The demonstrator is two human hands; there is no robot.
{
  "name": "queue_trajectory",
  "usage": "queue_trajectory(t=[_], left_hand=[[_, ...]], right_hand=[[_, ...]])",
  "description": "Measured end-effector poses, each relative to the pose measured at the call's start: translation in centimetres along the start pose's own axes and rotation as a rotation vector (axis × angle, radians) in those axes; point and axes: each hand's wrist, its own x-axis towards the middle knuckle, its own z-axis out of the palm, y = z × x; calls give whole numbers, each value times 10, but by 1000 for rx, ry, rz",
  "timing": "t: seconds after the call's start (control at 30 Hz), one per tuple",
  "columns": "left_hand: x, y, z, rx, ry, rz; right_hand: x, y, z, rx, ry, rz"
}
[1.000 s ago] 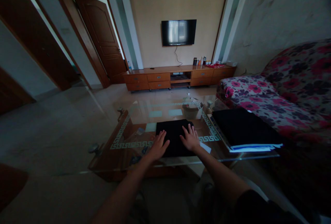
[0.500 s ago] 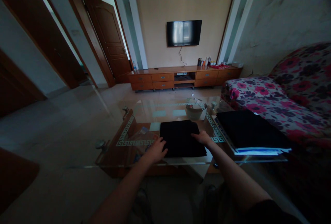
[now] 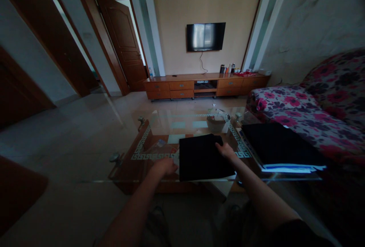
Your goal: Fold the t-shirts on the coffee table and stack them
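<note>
the black cloth (image 3: 201, 159) in the middle

the black cloth is folded and sits on the glass bench (image 3: 142, 156), between two hands. the right hand (image 3: 226, 151) is nearer, because it touches the right edge. its thumb is on top and its fingers look clamped on the black cloth, but the ones under it are hidden. from there, the black cloth lies to the left. the left hand (image 3: 169, 166) is just beside the left edge, with the black cloth to its right. its fingers are bent and blurry, so i can't tell if they are apart or together. the black cloth looks wider from side to side, but i can't be sure that is its long way.
</note>
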Motion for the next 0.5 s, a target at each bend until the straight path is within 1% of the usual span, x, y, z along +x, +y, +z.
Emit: queue_trajectory(t=[0.1, 0.23, 0.3, 0.37, 0.4, 0.43, 0.5], left_hand=[[2, -2, 4, -8, -29, 12], [4, -2, 7, -20, -52, 43], [4, -3, 7, -28, -62, 49], [5, -5, 8, -31, -68, 49], [5, -5, 8, -30, -68, 49], [6, -6, 9, -30, -67, 50], [7, -7, 9, -31, -64, 57]], right_hand=[[-1, 0, 0, -46, -13, 60], [-3, -2, -3, -89, 18, 48], [-1, -5, -10, -103, 41, 28], [4, -11, -22, -127, 68, -33], [6, -15, -32, -144, 85, -82], [9, -20, -44, -168, 105, -142], [14, -32, -76, -219, 149, -252]])
